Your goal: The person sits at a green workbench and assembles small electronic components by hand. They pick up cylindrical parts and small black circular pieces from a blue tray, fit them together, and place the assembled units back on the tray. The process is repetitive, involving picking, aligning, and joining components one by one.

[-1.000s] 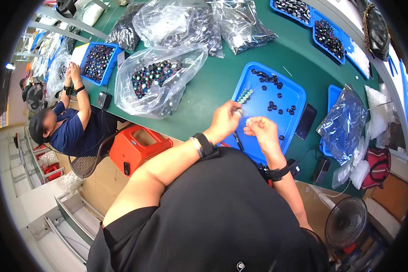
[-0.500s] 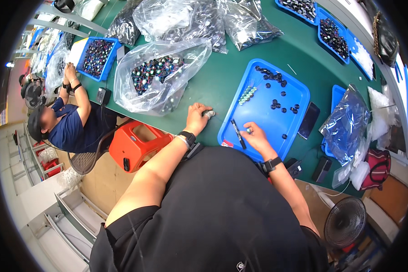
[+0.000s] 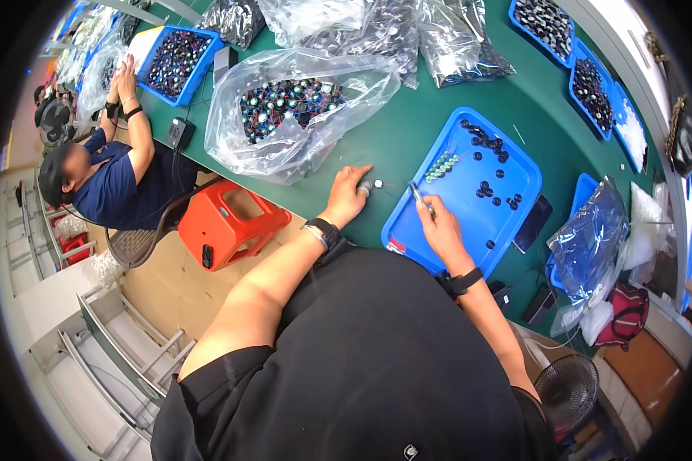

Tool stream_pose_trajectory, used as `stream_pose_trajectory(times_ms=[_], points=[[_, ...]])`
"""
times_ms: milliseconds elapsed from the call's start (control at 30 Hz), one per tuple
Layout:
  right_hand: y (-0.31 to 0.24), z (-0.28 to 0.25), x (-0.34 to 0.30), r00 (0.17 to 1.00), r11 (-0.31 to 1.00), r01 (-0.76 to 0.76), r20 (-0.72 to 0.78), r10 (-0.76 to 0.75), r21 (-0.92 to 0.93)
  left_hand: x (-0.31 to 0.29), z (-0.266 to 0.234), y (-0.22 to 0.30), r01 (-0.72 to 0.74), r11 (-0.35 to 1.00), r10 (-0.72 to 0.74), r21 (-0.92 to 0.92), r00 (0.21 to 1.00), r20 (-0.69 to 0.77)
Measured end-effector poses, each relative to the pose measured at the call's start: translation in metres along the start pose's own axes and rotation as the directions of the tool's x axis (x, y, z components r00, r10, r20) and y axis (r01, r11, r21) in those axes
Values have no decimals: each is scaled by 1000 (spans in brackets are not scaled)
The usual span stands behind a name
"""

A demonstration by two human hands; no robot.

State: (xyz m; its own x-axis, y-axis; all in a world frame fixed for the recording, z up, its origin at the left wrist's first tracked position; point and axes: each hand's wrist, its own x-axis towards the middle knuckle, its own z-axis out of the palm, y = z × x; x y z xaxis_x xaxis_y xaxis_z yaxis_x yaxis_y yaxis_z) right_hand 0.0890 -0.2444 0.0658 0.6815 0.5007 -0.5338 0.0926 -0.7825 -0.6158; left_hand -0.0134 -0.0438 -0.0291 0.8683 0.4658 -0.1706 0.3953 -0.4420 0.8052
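Observation:
My left hand [image 3: 347,197] rests on the green table beside the blue tray [image 3: 398,217], its index finger stretched forward. Its other fingers are curled against small silvery round parts [image 3: 367,185], mostly hidden by the hand. Just right of these, a small white-topped round part [image 3: 379,184] with a thin wire lies on the table. Over the tray's left side my right hand [image 3: 441,227] is closed on a black marker pen [image 3: 416,190], tip end toward that part. In the tray are a row of green-topped round parts [image 3: 441,165] and scattered black round caps [image 3: 484,189].
An open clear bag [image 3: 292,111] of wired parts lies beyond my left hand. Blue trays [image 3: 178,67] of parts stand at the far left and far right. A dark phone [image 3: 532,224] is right of my tray. A seated co-worker [image 3: 123,180] is at left, near a red stool [image 3: 227,223].
The marker pen, which lay in the tray, is now in my right hand. A white-topped part now lies apart from my left hand, whose index finger has straightened. The view has shifted slightly.

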Motion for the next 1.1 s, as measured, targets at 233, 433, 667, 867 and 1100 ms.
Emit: stream_pose_trajectory(times_ms=[233,433,667,867,1100], points=[[-5,33,39,887,868,417,-85,-453,-268,-1,-3,20,-35,978,17,207,996,85],[-10,40,46,927,867,346,-10,-374,-359,3,-3,13,-43,979,31,198,997,66],[-14,39,47,932,862,327,-18,-362,-387,4,-4,14,-20,980,3,200,997,83],[-35,37,51,914,767,375,69,-399,-521,6,-3,13,-15,985,1,174,997,81],[-39,53,56,891,649,402,112,-440,-646,7,-6,18,-17,981,-3,196,994,105]])
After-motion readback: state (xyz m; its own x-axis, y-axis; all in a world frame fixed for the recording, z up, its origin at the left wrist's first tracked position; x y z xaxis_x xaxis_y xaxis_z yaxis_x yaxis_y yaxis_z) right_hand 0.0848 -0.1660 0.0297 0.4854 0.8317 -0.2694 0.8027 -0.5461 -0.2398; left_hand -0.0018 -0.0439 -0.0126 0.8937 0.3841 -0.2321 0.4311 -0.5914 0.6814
